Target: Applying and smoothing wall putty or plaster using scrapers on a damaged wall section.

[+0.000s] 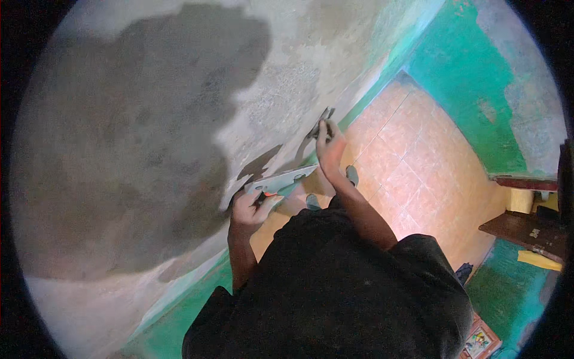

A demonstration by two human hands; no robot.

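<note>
My left hand (248, 208) grips the handle of a wide, pale flat-bladed tool (278, 181), held close along the grey, patchy wall (89, 119); a bit of orange shows at the handle. My right hand (329, 143) is closed around a small dark putty knife (320, 122) at the wall, above and right of the wide blade. My shadow and the tools' shadows fall on the wall. The lower band of the wall is painted green.
Pink floor tiles (400, 161) lie beside the wall, with my feet on them. A green, patchy second wall (460, 66) meets it. At right are a dark wooden shelf (508, 227), a pale yellow cylinder (519, 200), a yellow flat object (538, 259) and a printed box (478, 335).
</note>
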